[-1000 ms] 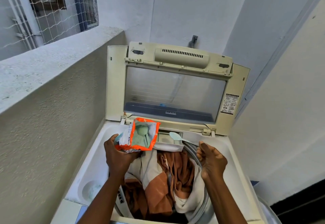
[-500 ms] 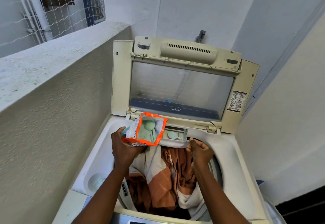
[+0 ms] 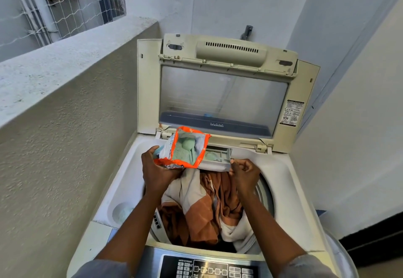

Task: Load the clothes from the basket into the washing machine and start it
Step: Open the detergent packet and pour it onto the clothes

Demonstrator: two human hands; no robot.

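Clothes (image 3: pixel 202 208) fill the drum of the washing machine (image 3: pixel 126 181) at lower centre, its lid (image 3: pixel 224 99) upright behind. The left hand (image 3: pixel 157 173) grips an open detergent pouch (image 3: pixel 185 149) over the drum's far edge. The right hand (image 3: pixel 245 172) curls at the detergent drawer (image 3: pixel 218 164) corner, and I can't tell if it grips. A rough wall (image 3: pixel 54 147) crowds the machine's left side.

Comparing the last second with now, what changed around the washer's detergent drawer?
The right hand moved in to the detergent drawer, lowering the green scoop into it; its curled fingers now sit at the drawer's front corner, whether still holding the scoop is unclear. Unchanged: left hand grips the open detergent packet, clothes in the drum, lid up.
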